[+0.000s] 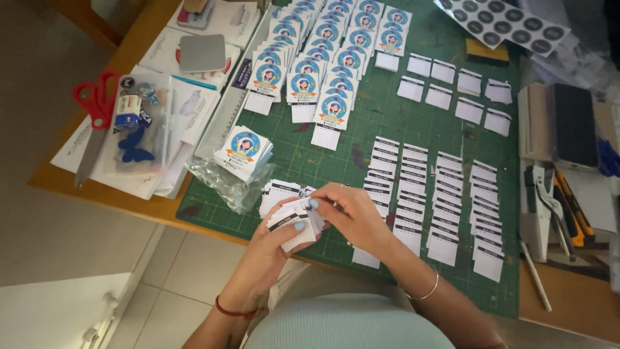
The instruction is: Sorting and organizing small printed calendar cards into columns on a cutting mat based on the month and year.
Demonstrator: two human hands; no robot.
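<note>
My left hand (pixel 274 249) grips a small stack of white cards with black strips (pixel 298 220), held just above the near edge of the green cutting mat (pixel 387 123). My right hand (pixel 352 210) pinches the top of the same stack from the right. Behind the hands a loose pile of the same white cards (pixel 281 192) lies on the mat. To the right, overlapping columns of white cards (pixel 433 194) are laid out. Rows of round-picture cards (pixel 323 58) fill the far part of the mat.
A stack of picture cards on a clear plastic bag (pixel 244 150) sits left of the hands. Red-handled scissors (pixel 93 113), papers and a metal ruler (pixel 227 110) lie at the left. A hole punch (pixel 539 207) and cutters lie at the right, a sticker sheet (pixel 504 22) at the far right.
</note>
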